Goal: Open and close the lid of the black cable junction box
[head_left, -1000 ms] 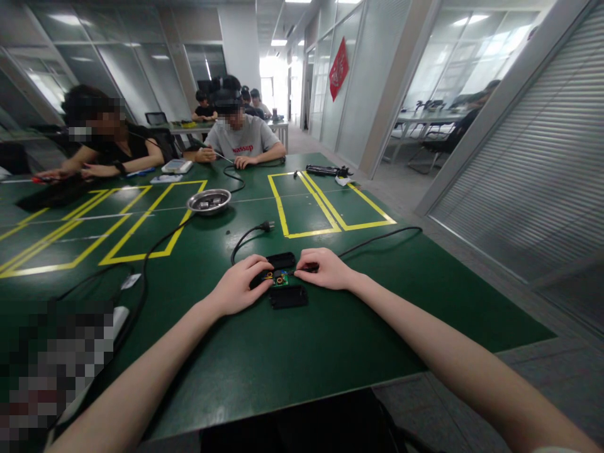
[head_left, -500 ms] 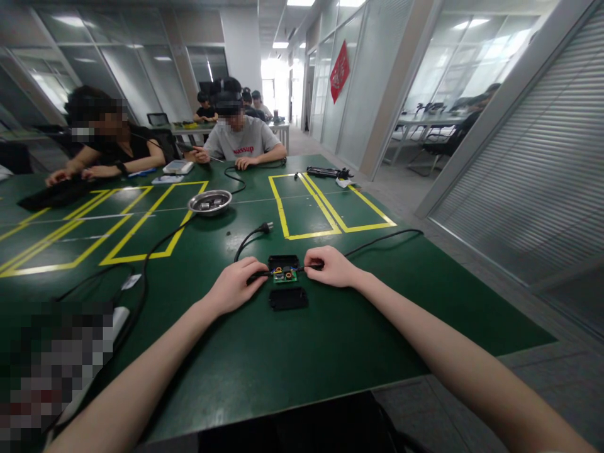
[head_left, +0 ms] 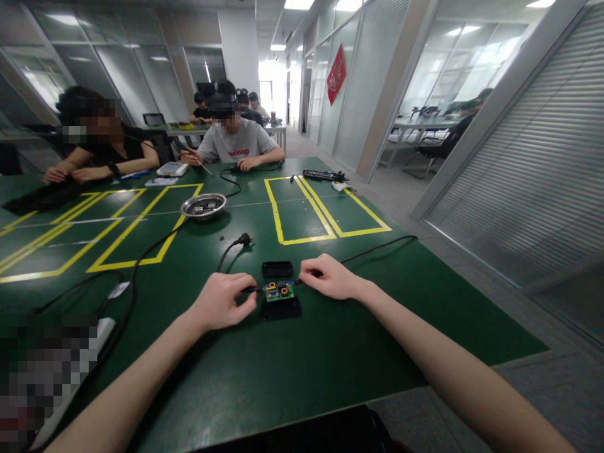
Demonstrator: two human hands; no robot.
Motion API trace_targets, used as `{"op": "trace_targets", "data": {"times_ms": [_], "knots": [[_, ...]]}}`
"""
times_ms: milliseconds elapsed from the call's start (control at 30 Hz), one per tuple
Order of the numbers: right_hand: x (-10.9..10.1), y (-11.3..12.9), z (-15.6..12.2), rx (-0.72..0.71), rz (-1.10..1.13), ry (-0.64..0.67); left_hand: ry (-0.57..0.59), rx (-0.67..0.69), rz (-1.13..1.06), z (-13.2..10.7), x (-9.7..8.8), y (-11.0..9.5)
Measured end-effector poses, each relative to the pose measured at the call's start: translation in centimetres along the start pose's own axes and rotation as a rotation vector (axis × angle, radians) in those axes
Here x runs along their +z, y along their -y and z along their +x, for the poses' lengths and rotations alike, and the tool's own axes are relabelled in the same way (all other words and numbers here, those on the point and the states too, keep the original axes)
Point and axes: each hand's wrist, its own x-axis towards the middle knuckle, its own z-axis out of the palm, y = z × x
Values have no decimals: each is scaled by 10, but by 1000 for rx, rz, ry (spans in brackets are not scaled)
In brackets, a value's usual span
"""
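Observation:
Between my hands a small green circuit board (head_left: 280,292) with copper coils hangs on black cables at both ends. My left hand (head_left: 226,299) is closed on the left cable (head_left: 250,289), the one that seems to run to a black plug (head_left: 245,240). My right hand (head_left: 330,277) pinches the right cable (head_left: 298,282) close to the board; a black cord (head_left: 377,247) stretches away behind that hand. One black case half (head_left: 277,269) lies just beyond the board. The other black case half (head_left: 282,309) is on the near side, partly covered by the board.
A metal bowl (head_left: 204,206) with small metal parts stands on the green table (head_left: 255,377), left of yellow tape outlines (head_left: 309,240). Beyond them lies a black folded tripod-like object (head_left: 324,175). Two people sit across the table, a grey shirt (head_left: 240,143) on one. A blurred-out object (head_left: 42,371) occupies the near left.
The board has moved toward me, from the far case half to over the near one, with both hands on its cables. The view has shifted slightly.

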Motion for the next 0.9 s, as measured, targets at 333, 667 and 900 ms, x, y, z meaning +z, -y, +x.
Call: {"op": "trace_targets", "data": {"times_ms": [333,667,900], "knots": [[3,22,-4,96,-106,190,172,-8,-64,-9,3,-5],[21,39,-9,122,-320,298,298,-92,-86,-13,2,-19],[36,20,-14,16,-341,63,89,-124,-98,-17,11,-10]]}}
